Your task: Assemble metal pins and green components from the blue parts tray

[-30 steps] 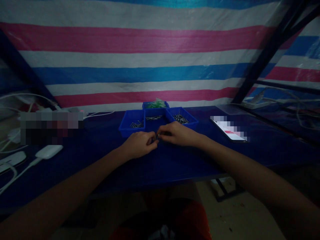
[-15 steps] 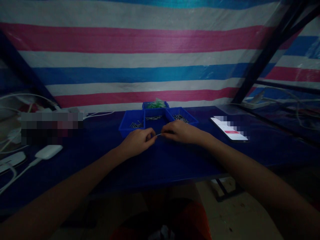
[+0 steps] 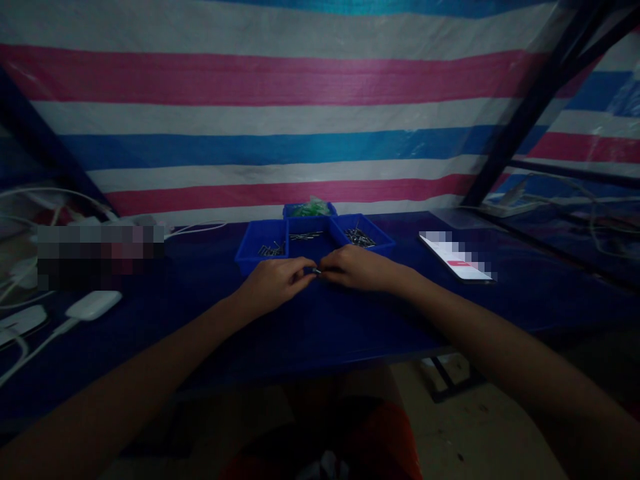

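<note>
Between my two hands is a small, thin metal piece (image 3: 317, 271), too small and dim to name more exactly. My left hand (image 3: 275, 283) pinches its left end, thumb against fingers. On the other side, my right hand (image 3: 355, 268) has its fingertips closed around the right end. Just beyond them stand blue plastic bins: the left bin (image 3: 244, 248) with short metal pieces (image 3: 271, 250), the middle bin (image 3: 313, 245) with long thin metal rods (image 3: 306, 235), and the right bin (image 3: 383, 241) with a heap of small metal parts (image 3: 359, 237).
Behind these, another blue bin (image 3: 286, 210) holds green plastic packaging (image 3: 311, 208). A lit phone (image 3: 457, 259) lies on the blue table (image 3: 320, 333) at right. White chargers (image 3: 94, 305) and cables (image 3: 197, 230) spread over the left. A striped sheet (image 3: 300, 80) hangs behind.
Half a second ago a thin rod showed across a gap between my fingertips. Now my hands are closer together and a shorter, shiny bit shows.
</note>
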A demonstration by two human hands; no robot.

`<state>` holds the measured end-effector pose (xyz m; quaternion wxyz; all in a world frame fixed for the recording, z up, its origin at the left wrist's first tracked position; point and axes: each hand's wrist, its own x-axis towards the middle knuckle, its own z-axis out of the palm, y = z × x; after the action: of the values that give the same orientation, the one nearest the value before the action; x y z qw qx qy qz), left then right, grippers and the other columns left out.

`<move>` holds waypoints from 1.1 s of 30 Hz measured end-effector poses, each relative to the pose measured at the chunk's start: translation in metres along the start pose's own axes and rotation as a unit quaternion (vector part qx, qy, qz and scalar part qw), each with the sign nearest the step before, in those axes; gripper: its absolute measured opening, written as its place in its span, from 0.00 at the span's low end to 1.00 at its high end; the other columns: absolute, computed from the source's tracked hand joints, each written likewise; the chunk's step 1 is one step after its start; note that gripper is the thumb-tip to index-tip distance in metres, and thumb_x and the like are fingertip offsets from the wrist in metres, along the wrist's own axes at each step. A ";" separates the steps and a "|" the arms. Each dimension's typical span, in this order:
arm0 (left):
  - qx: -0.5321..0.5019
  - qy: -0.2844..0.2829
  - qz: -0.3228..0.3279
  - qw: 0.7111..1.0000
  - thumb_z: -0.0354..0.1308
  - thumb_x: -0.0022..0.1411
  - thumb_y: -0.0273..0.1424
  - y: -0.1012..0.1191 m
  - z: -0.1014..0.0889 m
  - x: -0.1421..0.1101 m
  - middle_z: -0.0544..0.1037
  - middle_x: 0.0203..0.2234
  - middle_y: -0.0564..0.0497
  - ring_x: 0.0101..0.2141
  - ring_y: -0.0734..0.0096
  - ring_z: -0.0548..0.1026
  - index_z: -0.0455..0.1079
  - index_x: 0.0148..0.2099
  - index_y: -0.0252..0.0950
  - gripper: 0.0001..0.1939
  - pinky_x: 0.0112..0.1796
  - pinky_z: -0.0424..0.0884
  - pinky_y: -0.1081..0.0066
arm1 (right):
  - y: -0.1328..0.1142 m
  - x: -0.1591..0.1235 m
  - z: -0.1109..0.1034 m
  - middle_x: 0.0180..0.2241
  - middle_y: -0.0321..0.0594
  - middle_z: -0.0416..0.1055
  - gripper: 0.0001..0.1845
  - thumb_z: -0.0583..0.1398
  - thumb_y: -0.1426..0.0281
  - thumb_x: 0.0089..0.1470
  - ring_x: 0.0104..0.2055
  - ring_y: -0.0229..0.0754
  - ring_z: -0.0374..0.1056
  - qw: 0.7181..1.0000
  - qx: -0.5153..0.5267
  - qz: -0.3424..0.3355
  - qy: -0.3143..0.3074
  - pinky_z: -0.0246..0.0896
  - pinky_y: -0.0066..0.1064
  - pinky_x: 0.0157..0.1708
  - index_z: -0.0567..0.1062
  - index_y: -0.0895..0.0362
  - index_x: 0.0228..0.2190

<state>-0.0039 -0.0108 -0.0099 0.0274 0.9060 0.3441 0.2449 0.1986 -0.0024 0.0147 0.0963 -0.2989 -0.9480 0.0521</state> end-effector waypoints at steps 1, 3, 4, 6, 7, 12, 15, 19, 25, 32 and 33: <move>0.012 0.003 -0.001 1.000 0.50 0.59 0.33 0.000 0.000 0.000 0.72 0.23 0.54 0.23 0.78 0.68 0.67 0.43 0.35 0.12 0.27 0.62 0.76 | 0.000 0.000 -0.001 0.25 0.39 0.68 0.09 0.51 0.71 0.53 0.27 0.36 0.62 1.000 0.003 0.002 0.000 0.51 0.28 0.28 0.70 0.59 0.29; 0.033 0.012 -0.001 0.999 0.49 0.60 0.34 0.001 -0.001 0.000 0.73 0.24 0.54 0.24 0.77 0.68 0.68 0.42 0.35 0.12 0.27 0.62 0.75 | 0.000 0.000 -0.003 0.25 0.39 0.68 0.09 0.51 0.71 0.53 0.28 0.36 0.62 1.000 0.004 0.005 0.000 0.51 0.28 0.29 0.70 0.58 0.29; 0.042 0.017 -0.003 0.999 0.48 0.60 0.35 0.002 -0.002 0.000 0.73 0.23 0.53 0.23 0.77 0.68 0.68 0.42 0.35 0.12 0.27 0.62 0.75 | 0.001 -0.001 -0.003 0.26 0.39 0.69 0.09 0.51 0.70 0.54 0.28 0.36 0.62 1.000 0.003 0.008 0.002 0.51 0.28 0.29 0.70 0.58 0.29; 0.058 0.023 -0.009 0.998 0.48 0.60 0.35 0.004 -0.003 0.000 0.72 0.23 0.54 0.23 0.77 0.68 0.68 0.41 0.35 0.12 0.27 0.62 0.75 | 0.001 -0.001 -0.005 0.27 0.39 0.69 0.09 0.51 0.70 0.54 0.29 0.36 0.63 1.000 0.002 0.014 0.010 0.52 0.28 0.30 0.71 0.58 0.30; 0.066 0.025 -0.014 0.997 0.48 0.60 0.35 0.004 -0.003 0.000 0.72 0.22 0.54 0.23 0.77 0.68 0.68 0.40 0.35 0.12 0.27 0.61 0.75 | 0.001 -0.001 -0.005 0.27 0.40 0.70 0.10 0.51 0.70 0.54 0.29 0.36 0.63 1.000 0.001 0.016 0.014 0.52 0.28 0.30 0.71 0.58 0.31; 0.106 -0.004 -0.050 0.993 0.48 0.59 0.34 0.003 -0.004 0.001 0.71 0.21 0.54 0.23 0.75 0.68 0.68 0.38 0.36 0.10 0.24 0.58 0.75 | 0.001 -0.001 -0.008 0.30 0.41 0.71 0.10 0.51 0.70 0.55 0.31 0.36 0.64 0.999 0.002 0.022 0.025 0.52 0.28 0.31 0.71 0.59 0.33; 0.103 -0.042 -0.058 0.992 0.48 0.59 0.34 0.002 -0.003 0.001 0.71 0.22 0.55 0.23 0.74 0.68 0.67 0.38 0.37 0.10 0.24 0.57 0.75 | 0.000 -0.001 -0.008 0.31 0.41 0.71 0.11 0.50 0.69 0.56 0.32 0.36 0.65 0.999 0.005 0.016 0.033 0.52 0.28 0.32 0.71 0.59 0.34; 0.090 -0.083 -0.049 0.991 0.44 0.62 0.39 0.004 -0.003 0.002 0.71 0.22 0.54 0.24 0.74 0.68 0.67 0.36 0.37 0.14 0.24 0.57 0.74 | 0.000 -0.002 -0.011 0.31 0.40 0.72 0.12 0.50 0.69 0.56 0.31 0.36 0.65 0.999 -0.004 0.020 0.040 0.52 0.28 0.31 0.72 0.59 0.34; 0.033 -0.098 -0.015 0.994 0.37 0.65 0.38 0.013 -0.008 0.001 0.70 0.22 0.53 0.24 0.74 0.67 0.64 0.30 0.35 0.20 0.27 0.59 0.73 | 0.018 -0.007 -0.026 0.29 0.40 0.72 0.12 0.51 0.67 0.55 0.29 0.37 0.64 0.988 -0.053 0.091 0.110 0.51 0.29 0.29 0.72 0.58 0.34; -0.039 -0.067 -0.001 0.997 0.33 0.65 0.34 0.015 -0.014 -0.001 0.68 0.20 0.54 0.22 0.77 0.66 0.64 0.29 0.34 0.21 0.26 0.60 0.75 | 0.056 -0.017 -0.032 0.26 0.44 0.71 0.13 0.51 0.66 0.53 0.27 0.40 0.63 0.954 -0.152 0.226 0.127 0.49 0.31 0.26 0.74 0.58 0.31; -0.048 -0.063 -0.002 0.997 0.33 0.65 0.34 0.015 -0.014 -0.001 0.68 0.20 0.54 0.22 0.77 0.66 0.64 0.29 0.34 0.21 0.26 0.60 0.75 | 0.060 -0.018 -0.030 0.26 0.45 0.72 0.13 0.51 0.66 0.52 0.27 0.40 0.63 0.950 -0.160 0.238 0.122 0.49 0.31 0.26 0.74 0.58 0.31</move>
<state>-0.0019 -0.0248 0.0049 0.0927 0.9165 0.3316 0.2038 0.2530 0.0372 0.0321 0.1470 -0.5311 -0.8265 -0.1153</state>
